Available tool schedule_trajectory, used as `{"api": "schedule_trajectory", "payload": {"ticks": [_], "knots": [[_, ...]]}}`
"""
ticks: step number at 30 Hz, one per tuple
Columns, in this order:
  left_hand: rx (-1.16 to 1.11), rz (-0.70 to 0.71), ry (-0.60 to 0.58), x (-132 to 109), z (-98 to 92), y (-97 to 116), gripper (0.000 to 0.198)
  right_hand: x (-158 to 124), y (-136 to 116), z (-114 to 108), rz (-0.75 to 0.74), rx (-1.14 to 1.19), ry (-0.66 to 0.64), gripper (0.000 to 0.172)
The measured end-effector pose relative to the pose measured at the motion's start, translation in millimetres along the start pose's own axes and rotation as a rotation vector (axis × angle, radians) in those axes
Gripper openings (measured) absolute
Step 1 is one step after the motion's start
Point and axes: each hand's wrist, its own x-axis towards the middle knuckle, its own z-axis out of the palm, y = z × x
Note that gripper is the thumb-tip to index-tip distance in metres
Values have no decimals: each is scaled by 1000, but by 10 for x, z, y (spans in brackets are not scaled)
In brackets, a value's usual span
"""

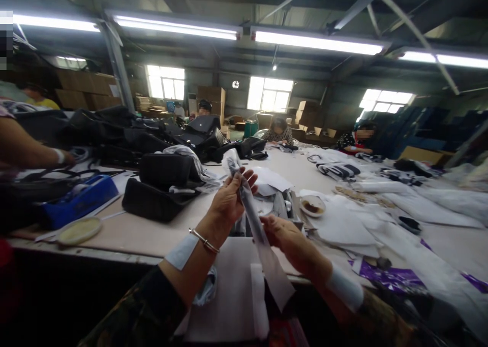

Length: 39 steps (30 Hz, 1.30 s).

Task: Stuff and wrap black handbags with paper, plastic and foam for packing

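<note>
A long, narrow strip of whitish wrapping [259, 238], with something darker showing through it, slants from the table edge down towards my lap. My left hand [229, 197] grips its upper part between thumb and fingers. Above that hand the strip's top end looks crumpled and translucent. Lower down, my right hand [284, 232] has its fingers closed at the strip's right edge. Beneath both hands lies a pale sheet [224, 286] across my lap, and a clear crumpled bundle [206, 288] is beside it.
Black bags [163, 184] are piled on the left of the table. A blue tape dispenser [84, 199], a round yellowish lid [80, 230] and a dish of brown stuff [312, 204] stand nearer. White sheets [343, 225] spread rightwards. At far left, a co-worker's arm [30, 144] reaches in.
</note>
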Motion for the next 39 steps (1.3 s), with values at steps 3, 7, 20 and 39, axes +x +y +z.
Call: {"api": "schedule_trajectory", "payload": {"ticks": [3, 7, 20, 39], "knots": [[-13, 45, 59, -13, 10, -53, 15, -198, 100, 214, 156, 259, -59, 53], [-11, 53, 110, -115, 76, -232, 13, -180, 109, 236, 97, 209, 54, 48], [-28, -35, 206, -186, 129, -163, 14, -186, 119, 144, 13, -165, 106, 43], [163, -62, 166, -533, 66, -581, 46, -12, 356, 230, -92, -46, 173, 50]]}}
